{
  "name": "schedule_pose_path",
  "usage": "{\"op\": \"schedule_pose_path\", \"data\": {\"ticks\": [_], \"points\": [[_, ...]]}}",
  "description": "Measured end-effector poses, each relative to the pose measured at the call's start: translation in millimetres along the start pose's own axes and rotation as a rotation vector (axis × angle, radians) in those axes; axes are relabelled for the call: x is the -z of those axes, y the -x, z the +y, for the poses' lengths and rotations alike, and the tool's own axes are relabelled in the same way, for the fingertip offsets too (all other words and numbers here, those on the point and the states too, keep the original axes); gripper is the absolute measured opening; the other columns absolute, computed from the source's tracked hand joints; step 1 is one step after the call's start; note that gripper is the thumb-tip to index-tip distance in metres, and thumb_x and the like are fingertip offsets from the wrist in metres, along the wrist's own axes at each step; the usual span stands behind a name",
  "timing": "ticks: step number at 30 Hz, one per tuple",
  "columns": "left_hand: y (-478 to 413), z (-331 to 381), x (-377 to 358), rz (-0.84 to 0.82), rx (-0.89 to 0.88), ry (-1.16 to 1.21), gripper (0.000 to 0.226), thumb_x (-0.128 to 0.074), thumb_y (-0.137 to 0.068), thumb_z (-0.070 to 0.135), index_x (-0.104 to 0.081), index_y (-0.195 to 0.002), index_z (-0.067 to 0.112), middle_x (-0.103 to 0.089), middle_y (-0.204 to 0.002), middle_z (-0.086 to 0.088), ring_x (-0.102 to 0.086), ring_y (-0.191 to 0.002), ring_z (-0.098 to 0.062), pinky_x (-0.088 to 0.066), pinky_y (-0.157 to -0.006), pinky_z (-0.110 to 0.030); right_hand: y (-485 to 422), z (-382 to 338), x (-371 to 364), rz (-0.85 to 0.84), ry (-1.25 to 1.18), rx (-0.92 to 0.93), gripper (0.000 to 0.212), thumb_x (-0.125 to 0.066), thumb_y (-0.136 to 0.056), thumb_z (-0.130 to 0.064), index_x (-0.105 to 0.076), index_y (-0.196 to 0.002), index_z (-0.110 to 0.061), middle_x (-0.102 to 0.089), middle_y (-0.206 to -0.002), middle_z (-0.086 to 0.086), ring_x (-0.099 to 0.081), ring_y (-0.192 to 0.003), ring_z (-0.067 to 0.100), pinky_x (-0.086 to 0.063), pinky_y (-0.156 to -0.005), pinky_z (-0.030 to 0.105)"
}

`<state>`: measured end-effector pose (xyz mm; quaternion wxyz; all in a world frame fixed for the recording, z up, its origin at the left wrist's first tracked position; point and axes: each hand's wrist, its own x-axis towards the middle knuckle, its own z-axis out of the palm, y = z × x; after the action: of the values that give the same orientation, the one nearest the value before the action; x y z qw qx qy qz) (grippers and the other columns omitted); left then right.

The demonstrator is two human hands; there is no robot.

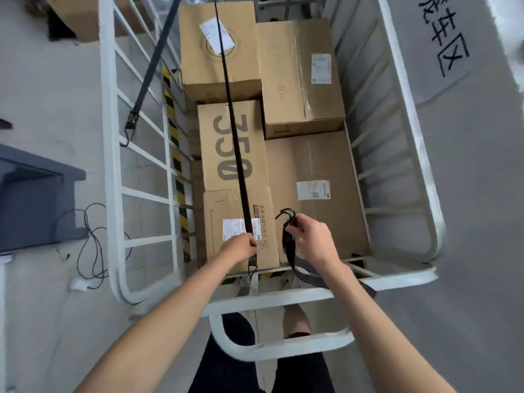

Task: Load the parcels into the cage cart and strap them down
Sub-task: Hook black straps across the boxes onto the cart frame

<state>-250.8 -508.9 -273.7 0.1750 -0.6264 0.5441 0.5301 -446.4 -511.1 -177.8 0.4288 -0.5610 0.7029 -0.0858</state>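
The left hand is gripping a taut black strap over the parcels; the right hand is pinching a second strap's hook.

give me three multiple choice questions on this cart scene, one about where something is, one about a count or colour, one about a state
1. Where does the taut black strap run?
A. Over the top of the box marked 350
B. Along the floor outside the cage cart
C. Under the boxes

2. How many cardboard boxes show their tops in the cart?
A. Two
B. Five
C. Nine

3. What is the right hand doing?
A. Resting open on the cart rail
B. Gripping the hook end of a second strap
C. Lifting a box

Answers:
1 A, the strap crosses the printed 350 lengthwise toward the left hand.
2 B, three tops line the left side and two the right.
3 B, its fingers close around the strap just below the black hook.
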Motion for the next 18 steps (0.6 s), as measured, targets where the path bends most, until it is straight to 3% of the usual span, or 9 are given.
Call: {"op": "schedule_pose_path", "data": {"ticks": [4,7,9,13,16,18], "points": [[-16.0,-10.5,-32.5,0.017,0.098,0.050,0.039,-0.063,-0.095,0.019,-0.056,-0.132,0.016,-0.065,-0.125,-0.006,-0.062,-0.109,-0.026,-0.049,-0.087,-0.033,-9.2,24.2,-21.7,-0.060,0.014,0.011,0.012,-0.064,-0.097,-0.021,-0.069,-0.097,-0.010,-0.076,-0.093,0.007,-0.068,-0.081,0.029,-0.040,-0.061,0.029],[-27.2,-12.5,-45.0,0.093,0.189,0.241,0.031,-0.063,-0.094,0.014,-0.049,-0.122,0.012,-0.058,-0.098,-0.002,-0.060,-0.097,-0.026,-0.043,-0.075,-0.031,-15.1,42.2,-24.2,-0.074,0.016,0.010,0.014,-0.063,-0.098,-0.023,-0.067,-0.092,-0.010,-0.075,-0.087,0.004,-0.066,-0.077,0.027,-0.046,-0.061,0.033],[-34.8,-14.3,-51.3,0.102,0.240,0.355,0.029,-0.062,-0.094,0.007,-0.050,-0.120,0.010,-0.058,-0.102,-0.003,-0.060,-0.105,-0.026,-0.046,-0.080,-0.032,-21.4,53.4,-21.4,-0.075,0.003,-0.008,0.015,-0.063,-0.098,-0.024,-0.067,-0.092,-0.010,-0.074,-0.085,0.003,-0.066,-0.075,0.027,-0.053,-0.067,0.037],[-41.2,-19.7,-58.6,0.049,0.273,0.403,0.040,-0.062,-0.092,-0.001,-0.057,-0.132,0.005,-0.063,-0.132,-0.013,-0.057,-0.124,-0.031,-0.045,-0.107,-0.044,-31.3,68.2,-14.8,-0.100,-0.017,-0.004,0.016,-0.063,-0.098,-0.024,-0.069,-0.094,-0.009,-0.075,-0.086,0.005,-0.068,-0.074,0.027,-0.057,-0.071,0.045],[-36.8,-19.3,-59.3,-0.008,0.257,0.402,0.041,-0.062,-0.094,0.001,-0.059,-0.135,0.007,-0.060,-0.138,-0.013,-0.055,-0.129,-0.030,-0.040,-0.112,-0.045,-34.7,71.7,-7.9,-0.113,-0.013,0.023,0.015,-0.063,-0.098,-0.025,-0.068,-0.092,-0.012,-0.074,-0.082,0.001,-0.067,-0.068,0.022,-0.057,-0.068,0.041],[-28.7,-15.5,-57.4,-0.028,0.255,0.385,0.038,-0.061,-0.096,0.004,-0.060,-0.134,0.008,-0.061,-0.137,-0.011,-0.056,-0.127,-0.028,-0.041,-0.107,-0.041,-35.9,70.4,-2.7,-0.109,-0.011,0.049,0.015,-0.064,-0.097,-0.025,-0.067,-0.090,-0.012,-0.073,-0.082,0.000,-0.065,-0.066,0.020,-0.055,-0.067,0.038]]}}
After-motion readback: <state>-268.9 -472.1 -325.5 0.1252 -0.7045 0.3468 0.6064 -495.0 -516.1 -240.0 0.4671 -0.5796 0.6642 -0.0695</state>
